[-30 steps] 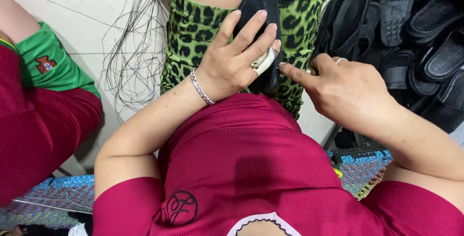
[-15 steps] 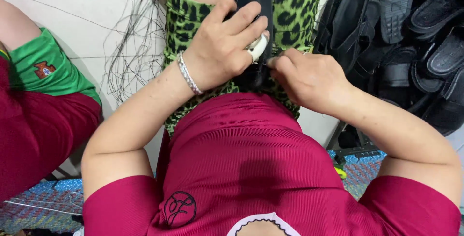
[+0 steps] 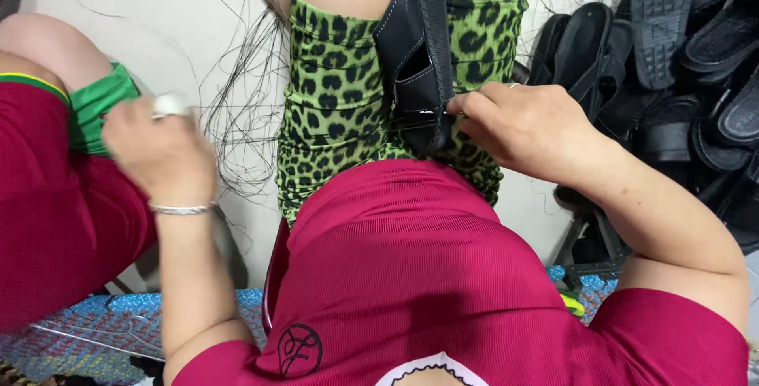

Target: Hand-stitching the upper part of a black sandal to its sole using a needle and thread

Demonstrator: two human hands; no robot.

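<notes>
Your right hand [image 3: 518, 129] is pinching shut on the edge of the black sandal upper [image 3: 417, 62], fingertips pressed where a dark thread [image 3: 316, 129] crosses the strap; that piece is lying on your leopard-print lap [image 3: 332, 109], just beyond your red shirt [image 3: 411, 275]; your left hand [image 3: 162, 153] is drawn well out to the left, blurred, curled around a small white tool [image 3: 170, 104], with the thread seeming to run taut back to the strap; you are, as I judge it, pulling a stitch tight; the next move is calling for a firm pinch on the strap while the slack comes out, then bringing the left hand back to the seam; finished black sandals [image 3: 680, 46] are piling at your right.
</notes>
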